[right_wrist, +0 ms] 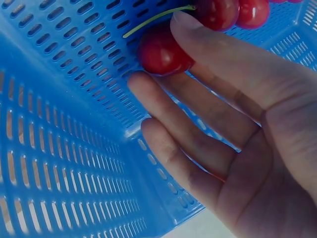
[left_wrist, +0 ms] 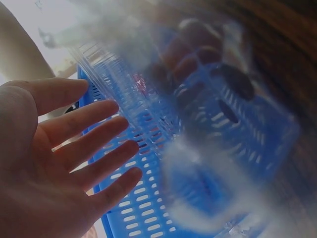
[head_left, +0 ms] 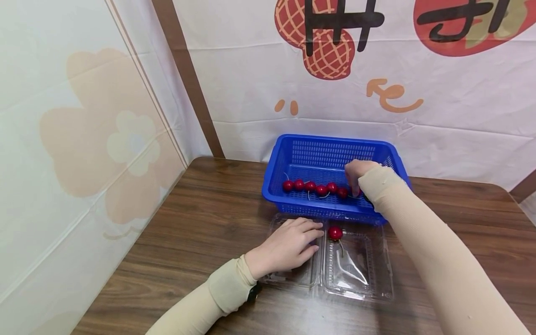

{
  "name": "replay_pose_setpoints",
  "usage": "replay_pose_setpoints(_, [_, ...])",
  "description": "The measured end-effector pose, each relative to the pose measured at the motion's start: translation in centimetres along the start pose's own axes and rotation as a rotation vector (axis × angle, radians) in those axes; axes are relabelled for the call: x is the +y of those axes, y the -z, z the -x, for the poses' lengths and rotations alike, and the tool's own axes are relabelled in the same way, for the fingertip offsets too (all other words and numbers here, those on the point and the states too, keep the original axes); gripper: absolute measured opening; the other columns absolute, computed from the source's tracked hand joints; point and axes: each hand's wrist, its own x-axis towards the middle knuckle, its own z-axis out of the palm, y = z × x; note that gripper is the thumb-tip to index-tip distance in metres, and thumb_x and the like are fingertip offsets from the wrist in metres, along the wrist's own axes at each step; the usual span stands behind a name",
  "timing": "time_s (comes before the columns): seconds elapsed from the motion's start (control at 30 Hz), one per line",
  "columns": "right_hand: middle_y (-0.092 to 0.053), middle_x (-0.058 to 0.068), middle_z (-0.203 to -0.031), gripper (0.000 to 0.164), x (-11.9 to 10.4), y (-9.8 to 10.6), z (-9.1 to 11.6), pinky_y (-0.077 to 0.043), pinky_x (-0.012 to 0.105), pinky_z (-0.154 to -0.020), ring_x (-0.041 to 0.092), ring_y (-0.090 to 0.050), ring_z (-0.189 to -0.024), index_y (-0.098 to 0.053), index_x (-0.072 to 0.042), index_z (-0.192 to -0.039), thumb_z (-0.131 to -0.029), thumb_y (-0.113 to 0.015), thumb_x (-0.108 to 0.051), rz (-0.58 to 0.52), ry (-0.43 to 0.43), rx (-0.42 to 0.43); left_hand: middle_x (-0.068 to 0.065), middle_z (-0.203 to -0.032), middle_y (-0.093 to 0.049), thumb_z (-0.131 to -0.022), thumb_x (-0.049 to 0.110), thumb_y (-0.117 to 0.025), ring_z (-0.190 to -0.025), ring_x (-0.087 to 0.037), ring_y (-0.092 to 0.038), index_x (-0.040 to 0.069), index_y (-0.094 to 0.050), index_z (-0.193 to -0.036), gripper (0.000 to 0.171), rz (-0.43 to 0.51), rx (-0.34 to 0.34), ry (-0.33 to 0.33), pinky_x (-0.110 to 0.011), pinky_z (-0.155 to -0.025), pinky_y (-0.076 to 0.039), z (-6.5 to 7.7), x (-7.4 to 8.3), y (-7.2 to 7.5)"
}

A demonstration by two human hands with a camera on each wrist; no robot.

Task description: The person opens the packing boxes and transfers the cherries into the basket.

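Inside the blue perforated basket (head_left: 274,197), my right hand (head_left: 359,174) reaches down at the right end of a row of red cherries (head_left: 321,190). In the right wrist view its thumb and fingers pinch one cherry (right_wrist: 161,52), with a green stem showing just above. My left hand (head_left: 289,246) rests with relaxed, spread fingers on the left half of a clear plastic clamshell box (head_left: 387,279), which lies opened out flat. A single cherry (head_left: 335,233) with its stem sits near the back of the box's right half.
The brown wooden table (head_left: 201,218) carries both the basket and the box; the basket stands directly behind the box. A printed white cloth (head_left: 247,93) hangs behind the table, and another (head_left: 96,139) runs along its left side.
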Motion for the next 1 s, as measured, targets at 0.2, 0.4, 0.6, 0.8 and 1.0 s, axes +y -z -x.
replay_pose_setpoints(0.2, [-0.066, 0.010, -0.085, 0.025, -0.08, -0.22, 0.14, -0.053, 0.041, -0.071, 0.025, -0.055, -0.077, -0.068, -0.005, -0.087, -0.065, -0.079, -0.011, -0.063, 0.003, -0.007, -0.002, -0.128, -0.058, -0.089, 0.030, -0.053, -0.115, -0.017, -0.048, 0.013, -0.064, -0.117, 0.034, 0.010, -0.013, 0.012, -0.036, -0.092, -0.044, 0.00, 0.07, 0.11])
replay_pose_setpoints(0.4, [-0.066, 0.009, -0.083, 0.027, -0.02, -0.40, 0.17, -0.052, 0.038, -0.067, 0.024, -0.054, -0.076, -0.068, -0.006, -0.088, -0.065, -0.079, -0.013, -0.063, 0.001, -0.008, -0.003, -0.128, -0.058, -0.090, 0.029, -0.053, -0.117, -0.018, -0.047, 0.013, -0.064, -0.117, 0.034, 0.014, -0.021, 0.017, -0.036, -0.092, -0.044, -0.08, 0.12, 0.13])
replay_pose_setpoints(0.6, [-0.066, 0.008, -0.082, 0.028, 0.32, -0.46, -0.30, -0.052, 0.033, -0.060, 0.022, -0.057, -0.071, -0.068, -0.005, -0.088, -0.064, -0.080, -0.014, -0.065, 0.015, -0.031, -0.002, -0.128, -0.057, -0.090, 0.029, -0.053, -0.117, -0.017, -0.047, 0.013, -0.063, -0.118, 0.034, 0.012, -0.027, 0.020, -0.036, -0.092, -0.043, -0.09, 0.10, 0.11])
replay_pose_setpoints(0.8, [-0.066, 0.009, -0.077, 0.027, 0.55, -0.46, -0.72, -0.051, 0.029, -0.052, 0.020, -0.058, -0.064, -0.068, -0.006, -0.086, -0.063, -0.080, -0.012, -0.090, 0.019, -0.056, -0.002, -0.128, -0.057, -0.090, 0.030, -0.052, -0.116, -0.017, -0.047, 0.013, -0.063, -0.118, 0.035, -0.005, -0.025, 0.015, -0.035, -0.092, -0.043, -0.11, 0.09, 0.05])
replay_pose_setpoints(1.0, [-0.066, 0.009, -0.079, 0.029, 0.45, -0.28, -0.63, -0.052, 0.029, -0.053, 0.021, -0.060, -0.064, -0.068, -0.005, -0.090, -0.064, -0.079, -0.010, -0.101, -0.005, -0.060, -0.002, -0.129, -0.057, -0.089, 0.030, -0.053, -0.117, -0.017, -0.047, 0.013, -0.063, -0.118, 0.035, -0.001, -0.023, 0.017, -0.035, -0.092, -0.043, -0.13, 0.15, 0.19])
